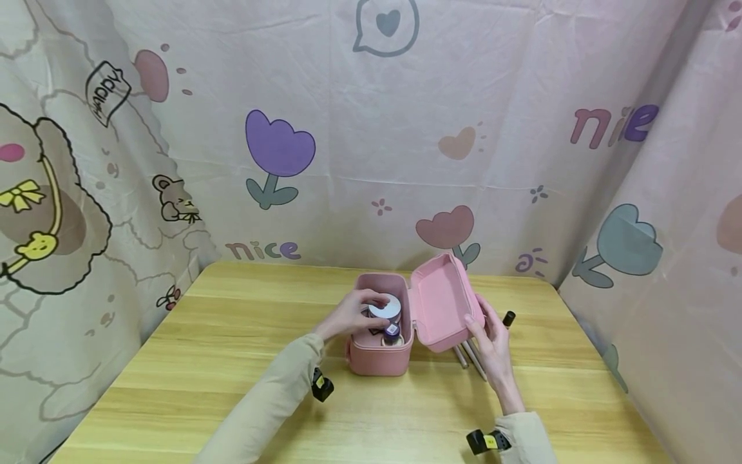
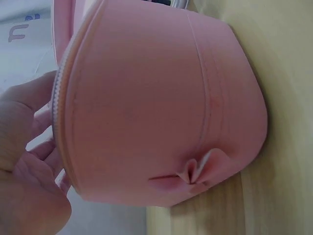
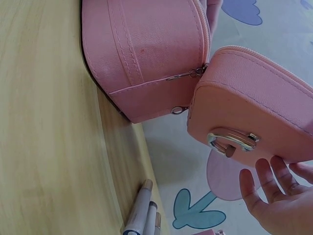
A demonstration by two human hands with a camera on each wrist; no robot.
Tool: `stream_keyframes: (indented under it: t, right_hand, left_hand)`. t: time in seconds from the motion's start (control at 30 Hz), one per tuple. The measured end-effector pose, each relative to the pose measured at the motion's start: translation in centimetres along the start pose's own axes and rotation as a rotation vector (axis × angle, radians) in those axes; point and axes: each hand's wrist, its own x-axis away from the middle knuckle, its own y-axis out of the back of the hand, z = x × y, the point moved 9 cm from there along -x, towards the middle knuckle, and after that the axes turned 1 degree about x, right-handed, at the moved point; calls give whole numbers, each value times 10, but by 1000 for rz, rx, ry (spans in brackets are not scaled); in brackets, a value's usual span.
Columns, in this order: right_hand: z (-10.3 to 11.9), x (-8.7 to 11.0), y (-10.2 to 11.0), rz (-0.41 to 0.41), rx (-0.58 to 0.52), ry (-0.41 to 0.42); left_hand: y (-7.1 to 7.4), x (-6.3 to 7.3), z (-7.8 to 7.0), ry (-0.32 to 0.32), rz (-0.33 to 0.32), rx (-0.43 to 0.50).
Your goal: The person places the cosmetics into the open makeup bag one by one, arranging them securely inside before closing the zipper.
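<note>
A pink zippered cosmetic case (image 1: 379,361) stands open on the table, its lid (image 1: 442,299) swung out to the right. My left hand (image 1: 353,314) reaches into it from the left, thumb and fingers around a round container with a white top (image 1: 387,305). Next to that sits a small dark bottle (image 1: 391,331). In the left wrist view the case wall (image 2: 142,98) hides most of the fingertips. My right hand (image 1: 493,341) holds the lid's right edge, thumb on the rim and fingers behind. The right wrist view shows the lid's handle (image 3: 232,140).
Several slim pens (image 3: 141,210) lie on the table behind and below the lid; a black-ended one (image 1: 509,319) shows beyond my right hand. The wooden table (image 1: 232,322) meets a printed curtain (image 1: 348,161) at the back and sides.
</note>
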Motion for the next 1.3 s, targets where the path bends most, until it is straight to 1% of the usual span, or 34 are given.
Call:
stream_keyframes:
  t: [0.1, 0.2, 0.3, 0.4, 0.5, 0.63, 0.8, 0.9, 1.1, 1.3]
  right_hand:
    - [-1, 0, 1, 3, 4, -6]
    - [-1, 0, 1, 3, 5, -7]
    - [0, 0, 1, 4, 0, -3]
    - [1, 0, 0, 3, -7, -3]
    - [2, 0, 0, 6, -15, -10]
    - [1, 1, -1, 14, -41, -34]
    - [-2, 1, -2, 16, -90, -75]
    - [-4, 1, -4, 27, -129, -86]
    - [-2, 1, -7, 57, -195, -79]
    - [-1, 1, -10, 79, -219, -74]
  left_hand:
    - [5, 6, 2, 9, -39, 57]
    - [13, 12, 5, 21, -98, 66]
    - [19, 17, 11, 33, -140, 97]
    - [23, 21, 15, 40, -161, 139]
    - [26, 24, 17, 31, -173, 165]
    - [28, 28, 17, -3, -196, 165]
    - [32, 33, 19, -9, -241, 204]
    - [33, 36, 25, 9, -258, 234]
    - [36, 38, 36, 65, -269, 272]
    - [38, 40, 50, 123, -301, 300]
